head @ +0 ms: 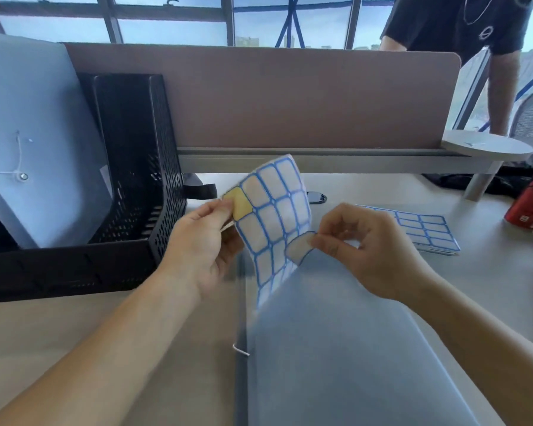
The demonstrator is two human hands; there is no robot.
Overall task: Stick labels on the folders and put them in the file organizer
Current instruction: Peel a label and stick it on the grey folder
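- A pale worktop (74,333) was seen across the whole view, closed off at the back by a brown screen (289,96).
- A black mesh organizer (142,167) was set at the left of the worktop, against the screen.
- A blue standing folder (37,133) was held leaning in the organizer, its string clasp turned toward the camera.
- A second blue folder, the flat folder (335,348), was laid on the worktop near the front edge, below both hands.
- The left hand (203,250) was closed on a sheet (274,216) of blue-edged labels, pinched at its upper left corner, where one yellow cell was seen beside the thumb.
- The sheet was held up, curved, above the flat folder's far end.
- The right hand (372,256) was closed in a pinch on one label (299,249), which was bent away from the sheet's right edge; whether it was fully detached could not be told.
- Spare sheets (425,232) were laid flat at the right, with a red can (532,201) beyond them.
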